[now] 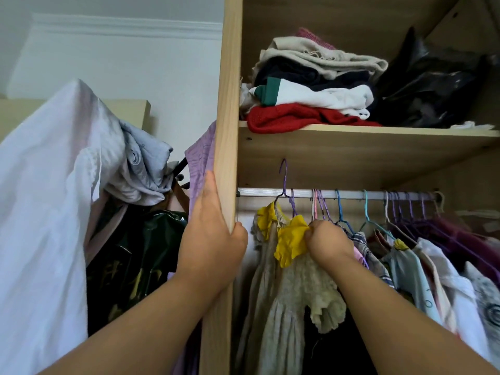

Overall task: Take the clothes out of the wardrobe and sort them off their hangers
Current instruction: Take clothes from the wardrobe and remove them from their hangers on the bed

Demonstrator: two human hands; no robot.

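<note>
A metal rail [305,193] crosses the open wardrobe, hung with several garments on coloured wire hangers. At its left end hangs a beige lace dress with a yellow collar [290,244] on a purple hanger [284,182], whose hook sits lifted above the rail. My right hand [328,243] grips that dress at the collar and shoulder. My left hand [213,239] holds the wardrobe's wooden side panel [228,104], fingers flat on the outside and thumb wrapped round its front edge. More clothes [422,255] crowd the rail to the right.
The shelf [378,136] above the rail holds folded clothes [311,85] and a black plastic bag [430,87]. Left of the wardrobe, white and grey cloth [54,185], a lilac garment [201,158] and a dark bag [135,253] are piled on a stand.
</note>
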